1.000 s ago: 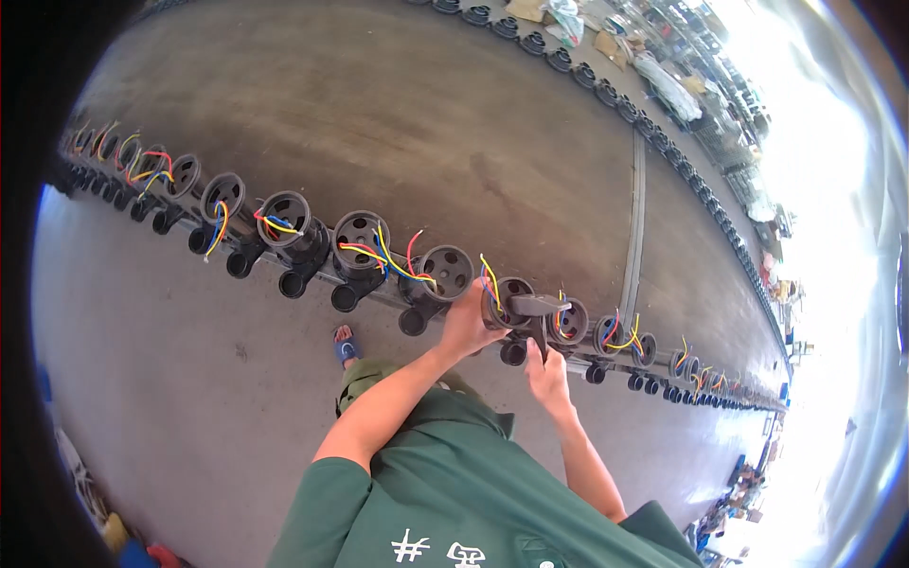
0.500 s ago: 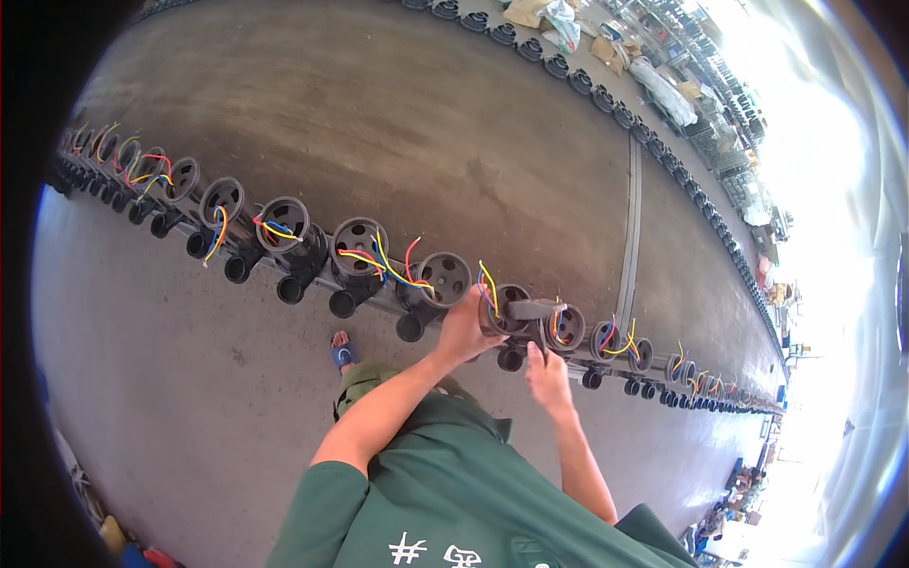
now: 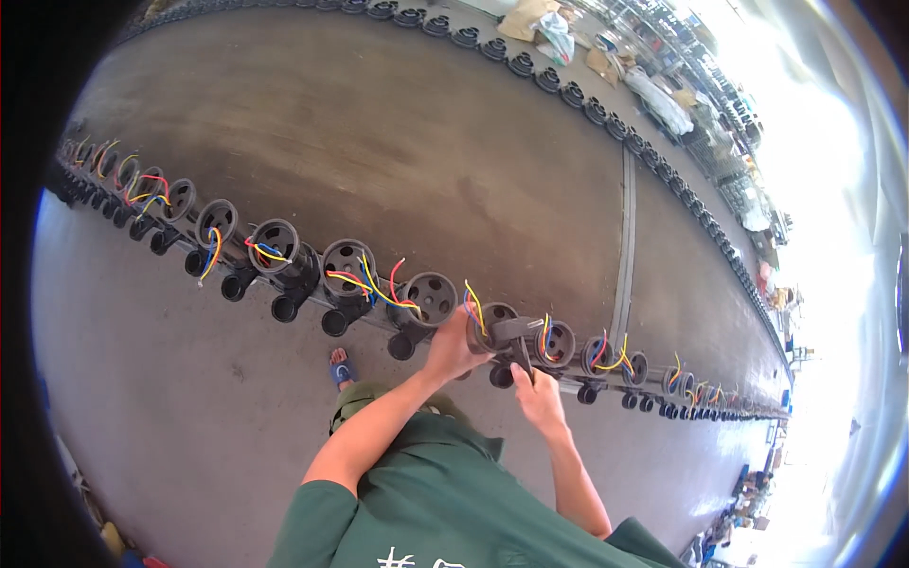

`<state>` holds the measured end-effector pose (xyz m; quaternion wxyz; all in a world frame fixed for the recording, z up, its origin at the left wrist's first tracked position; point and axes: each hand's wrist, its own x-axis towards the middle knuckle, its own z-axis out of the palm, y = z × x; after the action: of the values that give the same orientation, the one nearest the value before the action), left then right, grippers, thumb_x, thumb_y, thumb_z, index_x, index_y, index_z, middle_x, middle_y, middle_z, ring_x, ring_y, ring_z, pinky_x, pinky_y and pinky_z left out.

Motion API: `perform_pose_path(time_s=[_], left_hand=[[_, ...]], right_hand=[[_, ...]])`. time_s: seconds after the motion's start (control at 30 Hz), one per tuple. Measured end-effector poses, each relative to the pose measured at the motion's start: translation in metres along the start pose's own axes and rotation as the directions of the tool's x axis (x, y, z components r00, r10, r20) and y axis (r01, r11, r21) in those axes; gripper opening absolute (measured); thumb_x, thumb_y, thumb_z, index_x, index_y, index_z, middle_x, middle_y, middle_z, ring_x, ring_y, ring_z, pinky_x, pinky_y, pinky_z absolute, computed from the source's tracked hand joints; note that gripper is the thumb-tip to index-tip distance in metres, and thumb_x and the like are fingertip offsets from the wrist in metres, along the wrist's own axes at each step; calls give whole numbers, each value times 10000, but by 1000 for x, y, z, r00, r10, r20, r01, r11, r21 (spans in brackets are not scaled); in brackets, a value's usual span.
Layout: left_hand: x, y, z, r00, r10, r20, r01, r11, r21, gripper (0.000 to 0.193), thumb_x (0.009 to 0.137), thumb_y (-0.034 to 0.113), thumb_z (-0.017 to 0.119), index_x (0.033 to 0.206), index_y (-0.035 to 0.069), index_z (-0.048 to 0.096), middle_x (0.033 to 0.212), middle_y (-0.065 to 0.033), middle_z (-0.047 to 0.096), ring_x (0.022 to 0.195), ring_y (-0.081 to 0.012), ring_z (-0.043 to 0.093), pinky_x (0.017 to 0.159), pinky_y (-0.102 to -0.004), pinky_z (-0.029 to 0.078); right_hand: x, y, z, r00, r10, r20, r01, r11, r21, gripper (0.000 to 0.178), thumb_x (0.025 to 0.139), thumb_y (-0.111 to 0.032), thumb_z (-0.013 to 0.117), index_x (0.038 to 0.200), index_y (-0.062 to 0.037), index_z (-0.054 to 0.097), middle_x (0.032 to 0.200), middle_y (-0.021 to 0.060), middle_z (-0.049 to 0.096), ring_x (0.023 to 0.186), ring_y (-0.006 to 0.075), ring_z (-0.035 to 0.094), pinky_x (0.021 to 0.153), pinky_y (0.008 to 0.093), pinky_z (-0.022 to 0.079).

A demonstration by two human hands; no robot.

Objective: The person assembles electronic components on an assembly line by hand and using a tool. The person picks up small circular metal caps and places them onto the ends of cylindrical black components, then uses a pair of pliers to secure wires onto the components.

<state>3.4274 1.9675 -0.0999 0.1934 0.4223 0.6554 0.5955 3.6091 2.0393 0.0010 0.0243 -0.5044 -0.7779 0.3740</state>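
Observation:
My left hand [image 3: 451, 345] is wrapped around the side of a dark grey cylindrical housing [image 3: 489, 338] with a round open top, steadying it at the table edge. Red, blue and yellow wires [image 3: 478, 308] stick up out of it beside my fingers. A hammer [image 3: 516, 328] is in my right hand [image 3: 540, 399], closed round its handle. The hammer's head lies over the right side of that housing's opening and partly covers it. Whether the head touches the rim I cannot tell. Just left stands another housing [image 3: 430, 299] with holes in its inner floor.
Similar housings with coloured wires [image 3: 348, 268] line the near edge both ways, short pipe stubs facing me. Beyond is a wide brown table [image 3: 398, 151] with a metal seam [image 3: 626, 246]. Round black parts [image 3: 521, 64] line its far edge. Bags [image 3: 658, 102] lie beyond.
The view has shifted, so the row of housings sits slightly lower and further left. My left hand still grips the same housing, and the hammer stays over its opening.

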Motion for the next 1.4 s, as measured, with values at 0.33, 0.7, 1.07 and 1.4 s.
perform_pose_path(time_s=[0.33, 0.7, 1.07, 1.4], left_hand=[[2, 4, 1, 998, -50, 43, 50, 999, 4, 802, 651, 197, 936, 1326, 45, 530, 1193, -177, 651, 1156, -384, 640, 975, -426, 517], [3, 8, 12, 997, -29, 72, 22, 995, 94, 710, 677, 140, 894, 1296, 42, 561, 1217, -140, 657, 1149, -336, 648, 988, -401, 512], [-58, -5, 35, 829, -556, -55, 557, 816, 156, 673, 803, 138, 850, 1320, -33, 455, 1258, -218, 639, 1163, -298, 647, 960, -378, 543], [-25, 28, 140, 978, -206, -39, 207, 978, 30, 1085, 624, 215, 965, 1466, -70, 342, 1374, -248, 536, 1312, -392, 528, 1112, -449, 422]], right_hand=[[-15, -3, 19, 995, -87, -47, 87, 996, 14, 426, 1048, -357, 573, 918, 46, 615, 715, 269, 641, 665, 419, 672, 627, 478, 496], [-16, -16, -19, 992, -128, 15, 127, 991, 52, 494, 1052, -464, 540, 925, 7, 611, 728, 258, 670, 760, 483, 675, 673, 519, 518], [-43, 27, -117, 989, -147, -24, 144, 893, 426, 389, 1061, -319, 588, 861, 14, 599, 598, 111, 540, 535, 146, 473, 523, 361, 405], [-29, 86, -96, 995, -93, -21, 95, 951, 294, 437, 1045, -362, 590, 818, 11, 600, 618, 136, 599, 538, 220, 557, 556, 403, 444]])
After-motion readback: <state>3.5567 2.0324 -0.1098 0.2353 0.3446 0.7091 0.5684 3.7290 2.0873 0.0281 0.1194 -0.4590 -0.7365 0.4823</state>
